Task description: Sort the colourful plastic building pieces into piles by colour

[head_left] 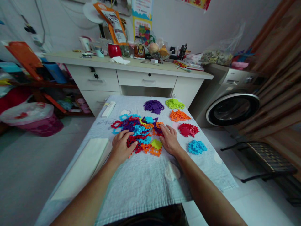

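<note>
A mixed heap of plastic interlocking pieces point(141, 130) in several colours lies in the middle of a pale blue cloth point(145, 179) over a low table. My left hand point(121, 147) rests on the heap's near left edge, fingers curled over red and purple pieces. My right hand point(169, 139) lies flat on the heap's right edge, fingers stretched out. To the right sit sorted piles: purple point(154, 106), lime green point(174, 104), orange point(179, 115), red point(188, 129) and blue point(197, 147).
A white remote point(108, 109) lies at the table's far left. A pale flat board point(82, 166) rests along the left edge. Behind stands a cluttered white desk point(131, 67), with a washing machine point(231, 108) to its right. A pink basin point(35, 121) sits on the floor left.
</note>
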